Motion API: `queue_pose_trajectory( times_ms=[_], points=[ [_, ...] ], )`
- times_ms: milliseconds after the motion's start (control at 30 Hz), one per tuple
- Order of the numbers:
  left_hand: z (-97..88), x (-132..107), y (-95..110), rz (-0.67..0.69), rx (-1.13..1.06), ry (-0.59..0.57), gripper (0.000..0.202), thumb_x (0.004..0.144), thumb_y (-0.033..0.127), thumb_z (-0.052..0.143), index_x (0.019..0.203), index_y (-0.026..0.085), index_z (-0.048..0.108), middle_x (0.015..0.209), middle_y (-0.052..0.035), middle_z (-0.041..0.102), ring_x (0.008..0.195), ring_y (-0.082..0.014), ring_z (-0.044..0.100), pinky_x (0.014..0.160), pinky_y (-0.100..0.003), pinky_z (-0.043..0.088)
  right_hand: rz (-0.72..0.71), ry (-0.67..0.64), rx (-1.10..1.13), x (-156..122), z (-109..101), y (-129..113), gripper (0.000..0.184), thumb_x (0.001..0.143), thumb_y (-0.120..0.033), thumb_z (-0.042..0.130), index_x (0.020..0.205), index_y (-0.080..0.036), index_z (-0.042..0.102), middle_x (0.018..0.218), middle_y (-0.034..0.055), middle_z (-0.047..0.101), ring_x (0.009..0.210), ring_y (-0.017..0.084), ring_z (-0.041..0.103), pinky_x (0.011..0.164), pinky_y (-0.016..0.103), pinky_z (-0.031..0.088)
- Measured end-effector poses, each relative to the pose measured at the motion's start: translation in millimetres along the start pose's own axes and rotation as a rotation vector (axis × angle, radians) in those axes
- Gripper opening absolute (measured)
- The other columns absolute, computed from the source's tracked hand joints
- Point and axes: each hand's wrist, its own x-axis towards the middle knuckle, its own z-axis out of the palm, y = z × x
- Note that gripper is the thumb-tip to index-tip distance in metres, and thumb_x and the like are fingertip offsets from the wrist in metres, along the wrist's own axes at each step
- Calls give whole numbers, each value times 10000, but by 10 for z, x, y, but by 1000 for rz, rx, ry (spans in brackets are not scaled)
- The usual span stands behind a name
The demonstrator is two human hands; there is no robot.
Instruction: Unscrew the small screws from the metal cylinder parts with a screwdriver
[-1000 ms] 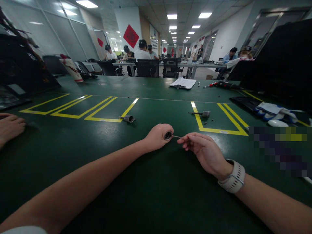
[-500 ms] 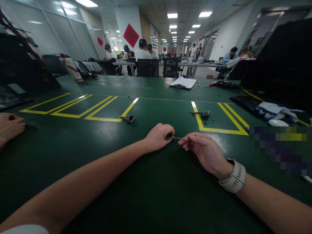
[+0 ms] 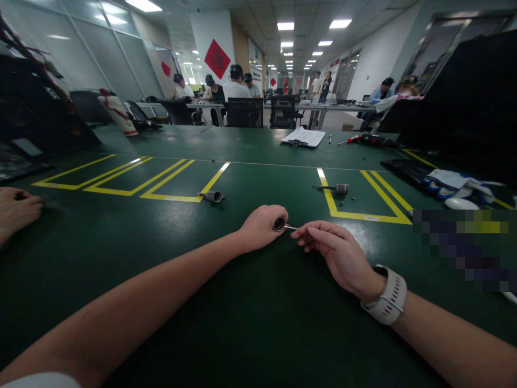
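Note:
My left hand [image 3: 262, 227] is closed around a small round metal housing [image 3: 278, 224], its hollow end turned toward the right. Between the fingertips of my right hand [image 3: 329, 242] is pinched a thin metal rod [image 3: 290, 227], whose left end reaches into the mouth of the housing. What the rod touches inside is too dark to make out. A similar metal cylinder [image 3: 215, 196] with a short shaft lies beyond my left hand. Past my right hand rests another cylinder with a thin shaft [image 3: 340, 188], with small loose parts [image 3: 347, 201] close by.
Yellow tape outlines [image 3: 173, 199] mark the green table [image 3: 169, 258]. Farther back lie a clipboard with papers [image 3: 305, 137], a pen [image 3: 330, 138] and a red-black tool [image 3: 369, 140]. White-blue gloves [image 3: 458, 184] sit at right. Another person's hand [image 3: 19, 211] rests at the left edge.
My right hand has shifted slightly left, bringing its fingertips closer to the housing. The housing has turned a little in my left hand.

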Motion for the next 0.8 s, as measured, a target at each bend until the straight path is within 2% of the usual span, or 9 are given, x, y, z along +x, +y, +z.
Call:
queue_pose_trajectory(
  times_ms=[133, 400, 633, 800],
  points=[
    [-7, -2, 10, -37, -31, 11, 89, 761, 206, 607, 735, 156, 538, 699, 13, 560, 632, -121, 510, 593, -242, 377, -13, -15, 4, -3, 9, -4, 152, 813, -262, 574, 824, -195, 710, 901, 52, 686, 805, 177, 575, 705, 319, 423],
    [-5, -6, 10, 11, -17, 29, 125, 773, 253, 600, 722, 154, 542, 685, 12, 561, 629, -124, 512, 600, -251, 378, -28, -40, 24, -10, -8, -4, 155, 820, -240, 571, 826, -202, 721, 927, 51, 695, 821, 173, 582, 707, 307, 429],
    [-9, -11, 20, -20, -49, 14, 110, 779, 249, 589, 745, 156, 542, 696, 14, 557, 628, -117, 513, 579, -235, 377, -24, -43, 31, 3, -2, -2, 146, 808, -245, 581, 836, -201, 718, 936, 55, 692, 831, 181, 582, 704, 313, 431],
    [-13, -10, 13, -19, -82, 20, 104, 777, 232, 589, 736, 157, 530, 698, 18, 540, 633, -115, 504, 578, -232, 378, -24, -19, 66, 10, -17, 2, 151, 804, -235, 567, 785, -199, 712, 877, 57, 697, 792, 179, 581, 698, 320, 430]
  ],
)
